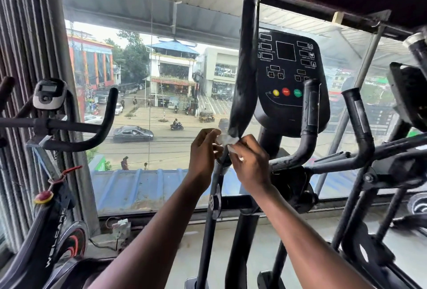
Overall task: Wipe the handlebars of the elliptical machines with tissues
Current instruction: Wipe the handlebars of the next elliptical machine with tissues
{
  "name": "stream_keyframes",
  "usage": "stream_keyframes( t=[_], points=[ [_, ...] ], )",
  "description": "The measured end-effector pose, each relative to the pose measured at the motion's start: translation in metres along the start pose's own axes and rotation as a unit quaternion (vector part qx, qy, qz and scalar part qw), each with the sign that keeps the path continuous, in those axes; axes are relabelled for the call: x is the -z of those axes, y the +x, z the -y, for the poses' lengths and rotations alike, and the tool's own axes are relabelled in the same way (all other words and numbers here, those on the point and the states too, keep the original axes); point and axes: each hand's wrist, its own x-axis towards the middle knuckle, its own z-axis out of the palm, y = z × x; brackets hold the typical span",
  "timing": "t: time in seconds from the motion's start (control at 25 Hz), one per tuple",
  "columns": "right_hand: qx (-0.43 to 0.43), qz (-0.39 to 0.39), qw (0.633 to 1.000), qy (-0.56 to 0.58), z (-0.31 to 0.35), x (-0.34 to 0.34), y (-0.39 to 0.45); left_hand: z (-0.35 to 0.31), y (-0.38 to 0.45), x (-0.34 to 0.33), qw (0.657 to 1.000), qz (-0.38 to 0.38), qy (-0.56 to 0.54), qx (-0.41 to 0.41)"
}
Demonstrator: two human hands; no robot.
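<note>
Both forearms reach up and forward. The left hand (203, 150) and right hand (250, 165) curl their fingers around a white tissue (225, 140), pinching it against the base of the tall black handlebar (246, 66). Right of the fingers stands the console (288, 76); behind them, a window (147, 94) over a street.

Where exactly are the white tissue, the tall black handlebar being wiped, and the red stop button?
White crumpled tissue (225, 140), head view: its bunched middle between both hands.
Tall black foam handlebar (247, 57), head view: mid-length of its grip.
Round red stop button (286, 91), head view: its face.
</note>
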Motion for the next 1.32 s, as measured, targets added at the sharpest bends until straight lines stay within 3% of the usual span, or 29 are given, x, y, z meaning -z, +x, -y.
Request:
stream_keyframes(
  t=[0.16, 0.48, 0.6, 0.72, 0.8, 0.92, 1.12, 1.32],
  points=[
    [-0.008, -0.048, 0.999, 0.006, 0.019, -0.001, 0.009, 0.003, 0.001, 0.003, 1.000, 0.005, -0.009, 0.007],
    [-0.127, 0.055, 0.987, 0.082, 0.028, -0.001, -0.014, 0.016, -0.001, 0.006, 0.997, 0.056, 0.014, -0.054],
    [-0.237, -0.003, 0.946, 0.221, 0.032, 0.009, -0.009, 0.012, 0.005, -0.002, 0.999, 0.005, -0.018, -0.039],
    [-0.308, -0.026, 0.920, 0.239, 0.025, 0.012, 0.010, 0.000, 0.007, -0.015, 0.996, -0.071, -0.045, -0.028],
    [-0.284, 0.011, 0.932, 0.224, 0.017, 0.011, 0.014, -0.009, -0.001, -0.030, 0.991, -0.081, -0.063, -0.083],
    [-0.241, 0.018, 0.946, 0.214, 0.009, 0.005, 0.012, 0.005, -0.009, -0.036, 0.979, -0.099, -0.004, -0.176],
    [-0.211, 0.007, 0.958, 0.196, -0.001, -0.009, 0.007, 0.043, 0.008, -0.019, 0.987, -0.121, 0.063, -0.082],
    [-0.201, 0.012, 0.964, 0.175, 0.000, -0.010, 0.004, 0.047, -0.010, -0.022, 0.965, -0.097, 0.060, -0.235]
  ],
)
